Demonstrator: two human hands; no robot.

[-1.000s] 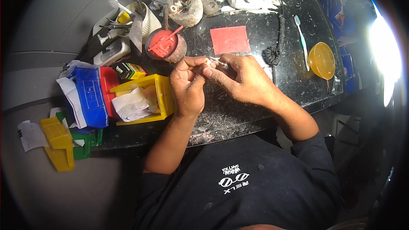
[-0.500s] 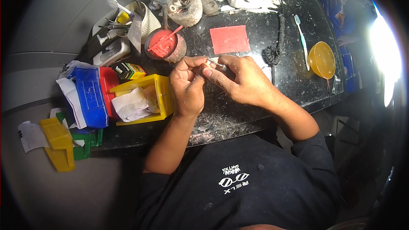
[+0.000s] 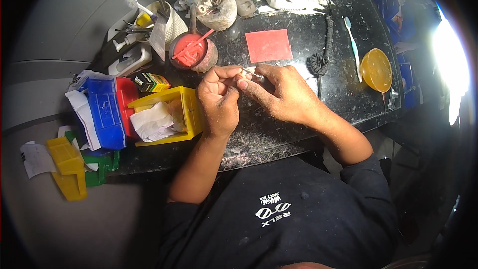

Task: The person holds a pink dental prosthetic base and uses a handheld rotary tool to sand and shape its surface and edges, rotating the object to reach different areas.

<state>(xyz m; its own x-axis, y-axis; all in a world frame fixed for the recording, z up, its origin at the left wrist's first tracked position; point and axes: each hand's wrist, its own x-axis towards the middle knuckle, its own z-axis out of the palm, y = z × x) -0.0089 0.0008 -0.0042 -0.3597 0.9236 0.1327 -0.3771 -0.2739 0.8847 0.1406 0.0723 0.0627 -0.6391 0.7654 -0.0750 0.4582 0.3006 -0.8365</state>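
A person near me works over a black, dust-speckled worktop (image 3: pixel 284 142). With the hands as clock centre, the left hand (image 3: pixel 221 98) pinches a small pale piece (image 3: pixel 242 73) there, mostly hidden by fingers; the right hand's (image 3: pixel 290 92) grip is closed around a slim metallic tool (image 3: pixel 259 76), tip at the piece, contact unclear. A flat red rectangular sheet (image 3: pixel 269 46) lies at one o'clock. The step looks like fine detailing; the next move probably calls for steady, small strokes.

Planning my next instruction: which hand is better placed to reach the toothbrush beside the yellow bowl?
Probably the right hand: it's nearer the toothbrush, though holding a tool; the left hand is farther away.
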